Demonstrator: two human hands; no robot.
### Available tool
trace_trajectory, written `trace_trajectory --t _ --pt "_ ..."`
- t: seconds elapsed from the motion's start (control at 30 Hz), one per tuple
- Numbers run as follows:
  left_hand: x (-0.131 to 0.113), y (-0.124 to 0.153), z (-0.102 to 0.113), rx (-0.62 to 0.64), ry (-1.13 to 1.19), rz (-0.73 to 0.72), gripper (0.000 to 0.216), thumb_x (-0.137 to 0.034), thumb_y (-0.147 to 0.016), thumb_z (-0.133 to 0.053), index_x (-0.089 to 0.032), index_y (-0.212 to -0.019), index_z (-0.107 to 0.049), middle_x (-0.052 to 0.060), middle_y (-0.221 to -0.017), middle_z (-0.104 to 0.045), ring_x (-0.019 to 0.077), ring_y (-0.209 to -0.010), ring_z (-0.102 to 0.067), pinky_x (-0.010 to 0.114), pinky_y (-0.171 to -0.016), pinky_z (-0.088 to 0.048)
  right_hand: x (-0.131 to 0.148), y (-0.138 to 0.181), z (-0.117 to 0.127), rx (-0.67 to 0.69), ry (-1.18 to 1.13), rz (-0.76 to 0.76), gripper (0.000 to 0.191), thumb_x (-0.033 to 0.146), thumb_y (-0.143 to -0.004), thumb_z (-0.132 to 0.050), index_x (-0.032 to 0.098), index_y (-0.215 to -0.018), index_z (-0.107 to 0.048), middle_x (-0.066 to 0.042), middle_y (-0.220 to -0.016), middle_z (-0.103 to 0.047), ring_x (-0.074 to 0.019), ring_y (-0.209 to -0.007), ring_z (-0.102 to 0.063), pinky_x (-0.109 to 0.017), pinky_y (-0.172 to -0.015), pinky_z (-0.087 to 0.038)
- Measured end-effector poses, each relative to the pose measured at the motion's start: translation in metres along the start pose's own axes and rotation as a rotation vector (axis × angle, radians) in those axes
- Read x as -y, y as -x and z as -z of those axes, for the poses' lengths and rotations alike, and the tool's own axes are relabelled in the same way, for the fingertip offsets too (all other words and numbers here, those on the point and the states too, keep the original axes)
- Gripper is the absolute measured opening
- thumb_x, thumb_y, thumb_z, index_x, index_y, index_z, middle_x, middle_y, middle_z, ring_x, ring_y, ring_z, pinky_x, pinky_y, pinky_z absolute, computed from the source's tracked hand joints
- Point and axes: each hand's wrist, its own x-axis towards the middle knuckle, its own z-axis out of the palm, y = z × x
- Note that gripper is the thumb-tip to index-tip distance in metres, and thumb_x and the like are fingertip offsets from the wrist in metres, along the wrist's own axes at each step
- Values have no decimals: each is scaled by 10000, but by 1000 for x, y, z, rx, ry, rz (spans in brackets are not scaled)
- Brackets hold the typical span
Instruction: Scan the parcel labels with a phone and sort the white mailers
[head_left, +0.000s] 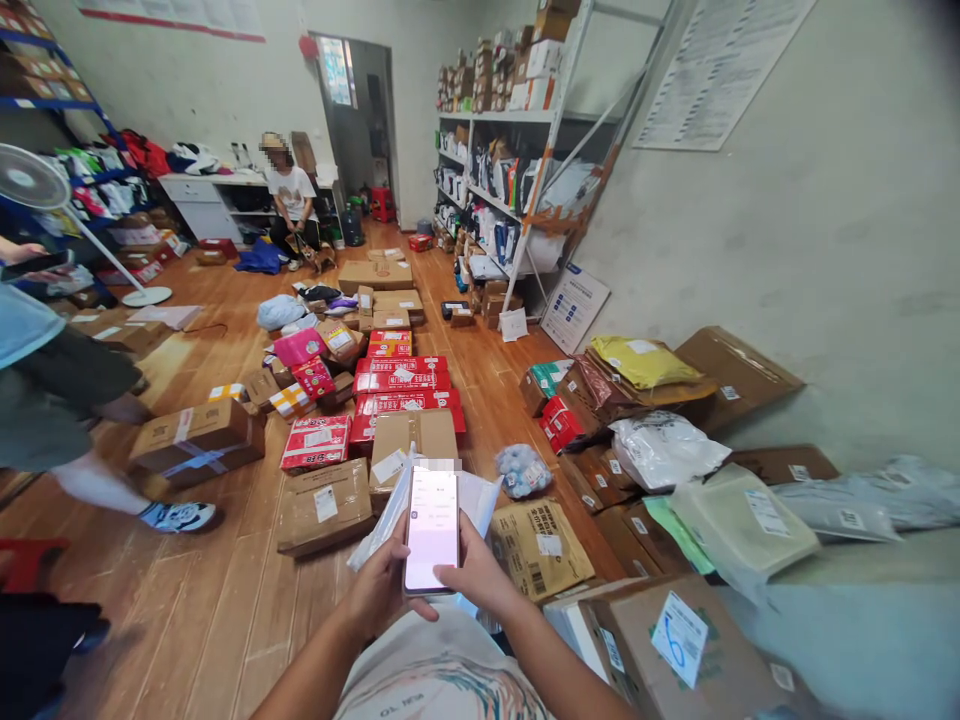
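A lit smartphone [431,528] stands upright in front of my chest. My right hand [480,578] grips its right edge, thumb lying across the lower screen. My left hand [379,590] wraps the left side and also pinches a flat white plastic mailer [477,497] that fans out behind the phone. Just past the phone on the wooden floor lie cardboard boxes [325,505] and a row of red printed cartons [403,380].
Parcels, bags and boxes pile along the right wall [675,450]. Metal shelves [517,150] hold more goods. A person's legs and sneaker [176,515] cross at left by a taped box [196,440]. Another person [291,205] sits at the back near a desk. A fan [30,185] stands left.
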Motion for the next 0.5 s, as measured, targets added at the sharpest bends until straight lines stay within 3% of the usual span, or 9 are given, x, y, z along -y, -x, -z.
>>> trace_trajectory --t 0.1,0.2,0.33,0.43,0.5 --pt "0 1 1 16 -31 38 905 -332 -691 -513 -306 -1453 -25 122 -1220 -546 342 -1015 -575 310 -429 -555 -2 3 -5 -2 -141 -23 601 245 -558 -758 246 -1123 -553 -42 -1087 -685 -266 -1008 -618 -398 -888 -446" --pt "0 1 7 32 -166 95 901 -412 -680 -546 -299 -1449 -89 117 -1119 -585 309 -884 -607 307 -428 -541 -10 3 -17 -160 -385 -69 434 381 -641 -686 227 -1038 -606 -57 -1023 -718 -277 -979 -640 -413 -889 -460" --pt "-4 -11 34 -3 -543 131 714 -502 -772 -476 -292 -1420 -264 68 -898 -565 203 -677 -557 220 -348 -436 -26 2 -30 -345 -581 -71 488 394 -622 -688 215 -1070 -614 -56 -978 -738 -285 -1003 -641 -425 -891 -481" --pt "-3 -37 70 -164 -844 102 595 -535 -833 -367 -261 -1361 -388 10 -730 -471 162 -635 -514 178 -364 -365 -29 8 -26 -392 -666 -34 541 374 -639 -689 227 -1149 -585 -47 -1002 -738 -276 -974 -662 -437 -892 -489" --pt "4 -59 98 -362 -991 126 533 -449 -814 -398 -215 -1288 -466 24 -765 -511 192 -742 -559 217 -455 -435 -28 19 -15 -410 -696 -30 570 420 -645 -693 235 -1171 -577 -56 -1030 -733 -289 -954 -671 -461 -887 -494"
